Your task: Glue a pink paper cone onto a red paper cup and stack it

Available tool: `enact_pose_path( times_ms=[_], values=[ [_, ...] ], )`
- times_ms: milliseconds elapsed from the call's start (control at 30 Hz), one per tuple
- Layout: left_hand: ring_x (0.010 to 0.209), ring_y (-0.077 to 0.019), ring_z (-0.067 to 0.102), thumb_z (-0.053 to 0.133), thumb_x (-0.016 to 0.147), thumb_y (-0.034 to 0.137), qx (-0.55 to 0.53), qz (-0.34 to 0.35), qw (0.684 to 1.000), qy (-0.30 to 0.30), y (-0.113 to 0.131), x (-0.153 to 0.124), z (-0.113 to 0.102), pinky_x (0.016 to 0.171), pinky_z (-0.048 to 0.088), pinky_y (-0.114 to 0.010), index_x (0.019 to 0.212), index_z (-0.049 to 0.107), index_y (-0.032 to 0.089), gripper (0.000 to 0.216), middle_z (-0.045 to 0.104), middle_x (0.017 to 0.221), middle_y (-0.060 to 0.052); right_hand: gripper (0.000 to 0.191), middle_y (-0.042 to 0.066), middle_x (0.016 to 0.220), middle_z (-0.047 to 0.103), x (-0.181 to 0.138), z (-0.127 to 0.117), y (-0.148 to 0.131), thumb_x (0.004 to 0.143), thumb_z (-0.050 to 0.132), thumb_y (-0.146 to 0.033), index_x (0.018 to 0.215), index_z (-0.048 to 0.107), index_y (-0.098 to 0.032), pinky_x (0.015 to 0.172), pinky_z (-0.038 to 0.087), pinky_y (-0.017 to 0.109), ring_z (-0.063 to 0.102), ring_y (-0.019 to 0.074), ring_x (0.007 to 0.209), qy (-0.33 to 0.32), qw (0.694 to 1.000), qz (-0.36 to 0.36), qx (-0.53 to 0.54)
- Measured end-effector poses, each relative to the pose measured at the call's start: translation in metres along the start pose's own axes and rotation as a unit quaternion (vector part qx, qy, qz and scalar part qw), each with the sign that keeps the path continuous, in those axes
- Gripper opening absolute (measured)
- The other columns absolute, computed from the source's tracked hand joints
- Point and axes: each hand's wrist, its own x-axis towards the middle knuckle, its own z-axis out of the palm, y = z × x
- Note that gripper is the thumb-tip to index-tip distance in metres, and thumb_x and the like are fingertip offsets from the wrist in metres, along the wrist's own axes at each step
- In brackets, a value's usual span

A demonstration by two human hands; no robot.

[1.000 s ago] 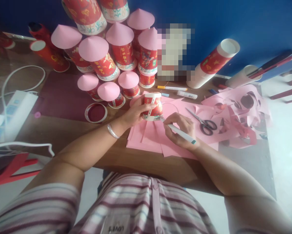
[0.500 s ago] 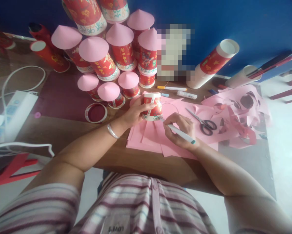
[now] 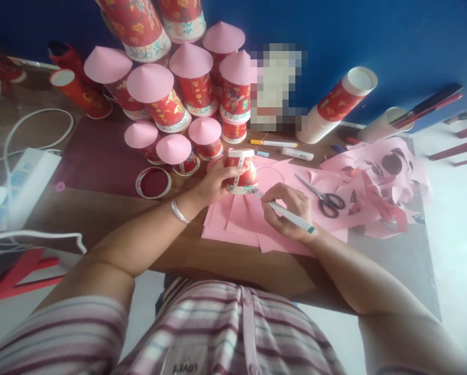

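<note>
My left hand point(image 3: 214, 183) is closed around a small red and white paper cup point(image 3: 248, 172), its thumb across the side. Green drawn marks run along the cup's white lower band. A white marker pen point(image 3: 291, 215) with a green end is gripped in my right hand point(image 3: 286, 208), and its tip is at or very near the cup's lower right edge; I cannot tell if they touch. Beneath both hands lie overlapping sheets of pink paper point(image 3: 243, 229), one with a circle drawn on it.
Scissors point(image 3: 327, 202) lie on the pink paper, left of cut scraps point(image 3: 389, 192). Several red cups with pink cone tops point(image 3: 150, 83) stand at the back left. Behind the hands are a yellow-capped marker point(image 3: 274, 143), a glue stick point(image 3: 297, 153) and a red-and-white tube point(image 3: 338, 104).
Both hands keep their hold on the cup and marker, with the pen's tip still by the lower edge. The whole view has shifted slightly.
</note>
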Motion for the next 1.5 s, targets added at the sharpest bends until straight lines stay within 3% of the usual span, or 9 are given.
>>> enact_pose_path(
  times_ms=[333, 633, 833, 1167, 1367, 1500],
  values=[
    [0.114, -0.0299, 0.075, 0.082, 0.076, 0.033, -0.029, 0.015, 0.999, 0.027, -0.001, 0.002, 0.003, 0.101, 0.060, -0.044, 0.108, 0.074, 0.019, 0.036, 0.079, 0.107, -0.008, 0.020, -0.002, 0.079, 0.067, -0.002, 0.005, 0.003, 0.091, 0.063, -0.011, 0.103, 0.058, -0.026, 0.059, 0.056, 0.028, 0.066, 0.0154, 0.065, 0.029, 0.997, -0.043, 0.049],
    [0.094, -0.0219, 0.076, 0.089, 0.077, 0.046, 0.014, 0.030, 0.999, 0.028, -0.004, 0.001, 0.003, 0.085, 0.061, -0.034, 0.098, 0.069, 0.020, 0.038, 0.074, 0.087, -0.001, 0.018, 0.002, 0.088, 0.072, -0.005, 0.005, 0.003, 0.096, 0.066, -0.017, 0.110, 0.057, -0.025, 0.064, 0.060, 0.031, 0.072, 0.0180, 0.075, 0.056, 0.998, -0.014, 0.020],
    [0.074, -0.0151, 0.067, 0.091, 0.078, 0.046, 0.015, 0.039, 0.998, 0.037, -0.006, 0.002, 0.006, 0.075, 0.056, -0.032, 0.094, 0.067, 0.020, 0.039, 0.069, 0.080, 0.002, 0.018, 0.002, 0.083, 0.071, -0.003, 0.009, -0.001, 0.096, 0.064, -0.016, 0.111, 0.060, -0.024, 0.060, 0.060, 0.030, 0.071, 0.0176, 0.070, 0.057, 0.996, -0.069, 0.019],
    [0.096, -0.0201, 0.074, 0.089, 0.079, 0.046, 0.041, 0.017, 0.998, 0.040, -0.007, 0.000, 0.005, 0.085, 0.059, -0.034, 0.122, 0.066, 0.022, 0.055, 0.075, 0.096, -0.001, 0.017, 0.002, 0.078, 0.069, -0.002, 0.015, -0.003, 0.096, 0.064, -0.014, 0.110, 0.061, -0.023, 0.057, 0.058, 0.028, 0.069, 0.0170, 0.065, 0.045, 0.993, -0.104, 0.027],
    [0.098, -0.0246, 0.077, 0.086, 0.079, 0.041, -0.005, 0.025, 0.998, 0.049, -0.004, 0.001, 0.007, 0.091, 0.061, -0.038, 0.101, 0.068, 0.019, 0.035, 0.076, 0.088, -0.003, 0.032, 0.002, 0.087, 0.070, -0.011, 0.018, 0.008, 0.094, 0.068, -0.012, 0.123, 0.063, -0.026, 0.060, 0.058, 0.031, 0.065, 0.0175, 0.069, 0.023, 0.985, -0.169, -0.009],
    [0.109, -0.0286, 0.077, 0.080, 0.080, 0.036, -0.029, 0.013, 0.999, 0.041, 0.002, 0.002, 0.005, 0.096, 0.061, -0.041, 0.099, 0.072, 0.017, 0.028, 0.079, 0.094, -0.007, 0.036, 0.003, 0.095, 0.067, -0.017, 0.017, 0.017, 0.094, 0.066, -0.010, 0.125, 0.065, -0.029, 0.065, 0.059, 0.033, 0.066, 0.0178, 0.074, 0.013, 0.983, -0.181, -0.014]
  ],
)
